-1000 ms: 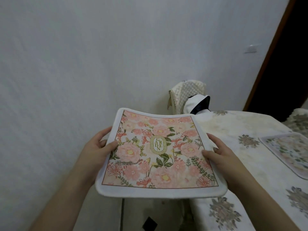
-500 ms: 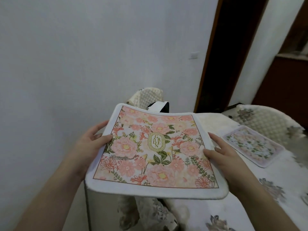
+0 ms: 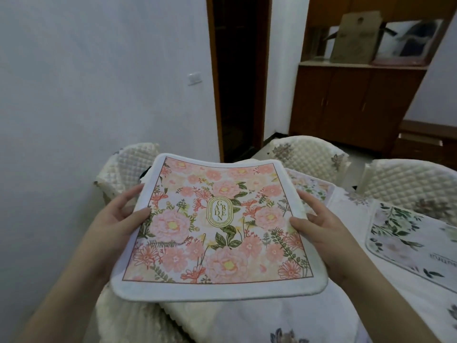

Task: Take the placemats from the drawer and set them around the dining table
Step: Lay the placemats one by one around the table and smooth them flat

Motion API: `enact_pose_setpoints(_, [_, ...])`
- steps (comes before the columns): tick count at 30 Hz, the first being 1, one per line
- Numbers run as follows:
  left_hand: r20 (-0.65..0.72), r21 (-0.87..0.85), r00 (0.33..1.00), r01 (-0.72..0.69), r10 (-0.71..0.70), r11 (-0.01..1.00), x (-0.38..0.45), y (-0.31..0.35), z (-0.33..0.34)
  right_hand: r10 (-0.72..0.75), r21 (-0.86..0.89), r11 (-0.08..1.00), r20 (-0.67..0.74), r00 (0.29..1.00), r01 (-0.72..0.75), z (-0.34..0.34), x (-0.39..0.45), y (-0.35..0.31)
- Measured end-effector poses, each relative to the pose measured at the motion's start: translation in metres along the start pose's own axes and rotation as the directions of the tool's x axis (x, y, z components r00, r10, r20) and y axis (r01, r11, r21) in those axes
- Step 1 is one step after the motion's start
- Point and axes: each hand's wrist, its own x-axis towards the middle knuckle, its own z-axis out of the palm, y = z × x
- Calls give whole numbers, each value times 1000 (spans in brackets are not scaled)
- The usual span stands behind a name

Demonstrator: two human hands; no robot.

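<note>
two placemats already lie on the bench (image 3: 351, 315), which is draped in a white floral tablecloth: a green-leaf printed placemat (image 3: 415, 241) along its right edge and a pale floral placemat (image 3: 312, 188) at the far edge, partly hidden behind the one in hand. a third, the pink peony-print fabric placemat with a white border and a "garden" emblem (image 3: 217, 226), is held level in the air over the bench's near left corner and is not yet set down, so the task looks well under way but unfinished; whether more mats remain in the drawer cannot be told. the left hand (image 3: 118, 219) grips the mat's left edge, thumb on top and fingers (image 3: 128, 195) curled beneath. the right hand (image 3: 321, 226) clamps the right edge the same way, thumb pressed on the print. quilted cream chair backs (image 3: 405, 179) ring the far side.
</note>
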Motion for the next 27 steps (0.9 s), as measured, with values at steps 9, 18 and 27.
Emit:
enact_pose_setpoints(9, [190,89,980,32,-49,995,65,-26,69,25,17,1000,-229,973,-22,-48,20,31])
enact_pose_setpoints(18, [426,211,900,-4,-88,977,125,-82,100,90,82,995,-488,868,-57,-51,8,84])
enact_pose_setpoints(27, [595,304,793,-71,-131,950,169,-173,81,190,69,976,-733,653,-206,25,7,169])
